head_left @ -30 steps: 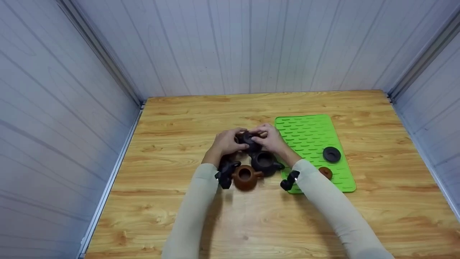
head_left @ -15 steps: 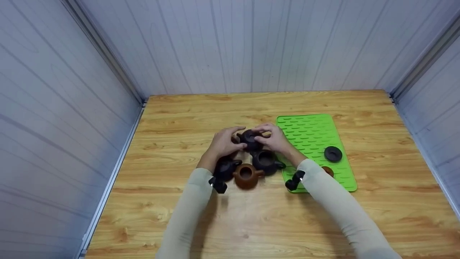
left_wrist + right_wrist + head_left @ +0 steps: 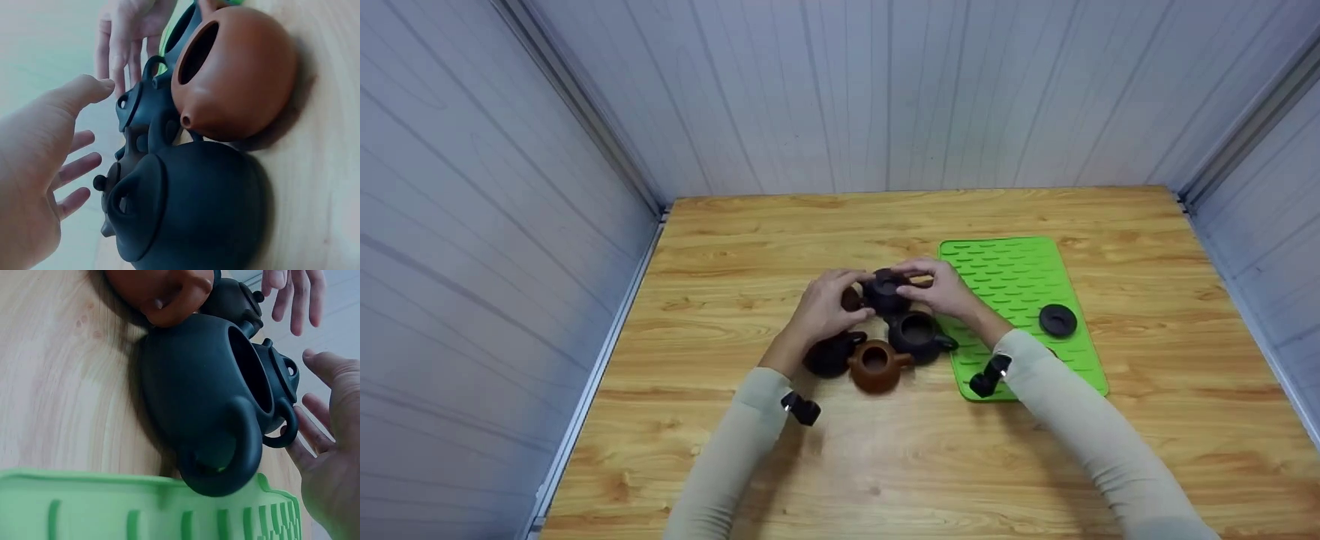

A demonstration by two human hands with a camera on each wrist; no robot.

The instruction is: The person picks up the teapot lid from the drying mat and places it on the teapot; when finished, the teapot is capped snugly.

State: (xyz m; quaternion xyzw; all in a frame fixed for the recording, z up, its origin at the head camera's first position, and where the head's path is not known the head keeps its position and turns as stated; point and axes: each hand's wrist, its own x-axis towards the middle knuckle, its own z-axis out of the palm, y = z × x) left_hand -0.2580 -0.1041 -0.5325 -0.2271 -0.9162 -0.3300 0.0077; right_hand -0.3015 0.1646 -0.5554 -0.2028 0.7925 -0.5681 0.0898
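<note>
So the lidded dark teapot (image 3: 887,292) sits on the tabletop between the two hands, lid on, and I'd call that one done. Right hand (image 3: 951,292) is at its 3 o'clock, fingers spread around it; can't tell if they touch. Left hand (image 3: 821,309) is spread too, thumb and fingers well apart, pinching nothing. Calling the far edge 12, there's a small brown teapot (image 3: 851,299) at 9 and another dark teapot (image 3: 829,358) at 7, both lidded. The orange-brown teapot (image 3: 875,373) at 6 and the open dark teapot (image 3: 916,347) at 5 are bare, so I'd say three down, two left. Out at 3, the green mat (image 3: 997,262) has a dark lid (image 3: 1057,321), plus a reddish sliver (image 3: 1051,352) mostly hidden by the sleeve (image 3: 1072,409).
</note>
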